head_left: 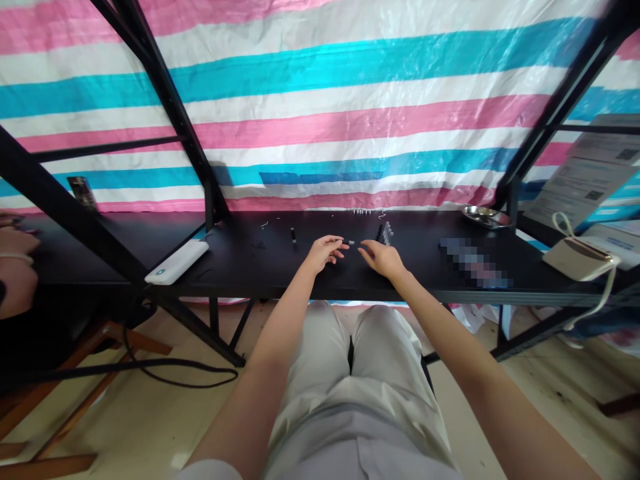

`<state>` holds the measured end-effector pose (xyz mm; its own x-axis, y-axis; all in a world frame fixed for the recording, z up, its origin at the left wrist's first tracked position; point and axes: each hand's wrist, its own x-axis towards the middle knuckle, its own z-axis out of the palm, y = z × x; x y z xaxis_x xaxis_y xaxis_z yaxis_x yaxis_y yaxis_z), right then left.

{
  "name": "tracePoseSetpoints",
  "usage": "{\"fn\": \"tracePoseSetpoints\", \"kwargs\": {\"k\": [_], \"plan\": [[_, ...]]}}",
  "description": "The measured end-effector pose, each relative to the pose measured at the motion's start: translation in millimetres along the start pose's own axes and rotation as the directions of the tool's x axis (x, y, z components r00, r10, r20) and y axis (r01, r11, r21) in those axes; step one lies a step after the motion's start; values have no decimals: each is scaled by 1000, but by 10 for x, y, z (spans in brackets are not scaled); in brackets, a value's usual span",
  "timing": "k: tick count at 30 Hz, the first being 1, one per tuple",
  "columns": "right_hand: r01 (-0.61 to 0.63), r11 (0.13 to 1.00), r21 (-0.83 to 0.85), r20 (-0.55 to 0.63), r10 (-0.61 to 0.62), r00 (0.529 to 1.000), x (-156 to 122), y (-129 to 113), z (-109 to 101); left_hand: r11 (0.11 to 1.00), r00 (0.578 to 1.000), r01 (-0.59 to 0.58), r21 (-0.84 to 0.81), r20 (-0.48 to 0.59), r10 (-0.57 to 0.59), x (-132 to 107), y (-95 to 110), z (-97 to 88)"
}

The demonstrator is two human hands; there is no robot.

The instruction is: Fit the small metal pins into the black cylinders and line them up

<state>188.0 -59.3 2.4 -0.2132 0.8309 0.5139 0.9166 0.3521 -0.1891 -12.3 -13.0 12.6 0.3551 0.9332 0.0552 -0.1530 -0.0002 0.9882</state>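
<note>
Both my hands rest near the middle of a black table (280,267). My left hand (325,251) has its fingers curled in a pinch beside a tiny pale part (351,243) that lies between the hands. My right hand (381,257) is just right of that part, fingers bent toward it; what they hold, if anything, is too small to see. Behind my right hand stands a small dark block with pale pieces (385,232). A short dark stick (293,235) lies left of my left hand.
A white power bank (177,262) with a black cable lies at the left. A metal dish (484,215) sits at the back right, a row of tiny pins (363,212) at the back edge. Black frame struts cross both sides. Another person's hand (15,267) shows far left.
</note>
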Motion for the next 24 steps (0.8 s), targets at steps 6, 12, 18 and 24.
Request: {"fn": "tracePoseSetpoints", "kwargs": {"k": [6,12,18,24], "plan": [[54,999,-2,64,-54,996,32,-6,18,999,987,25,48,157,-32,-38,7,17],[89,996,-11,67,-88,994,36,-4,44,996,979,20,82,200,-36,-44,10,25],[47,998,-38,86,-44,995,45,-9,40,999,985,13,46,171,-21,-33,-1,23],[-44,997,-66,70,49,996,41,-24,11,999,998,-17,41,62,14,-14,-6,21]]}}
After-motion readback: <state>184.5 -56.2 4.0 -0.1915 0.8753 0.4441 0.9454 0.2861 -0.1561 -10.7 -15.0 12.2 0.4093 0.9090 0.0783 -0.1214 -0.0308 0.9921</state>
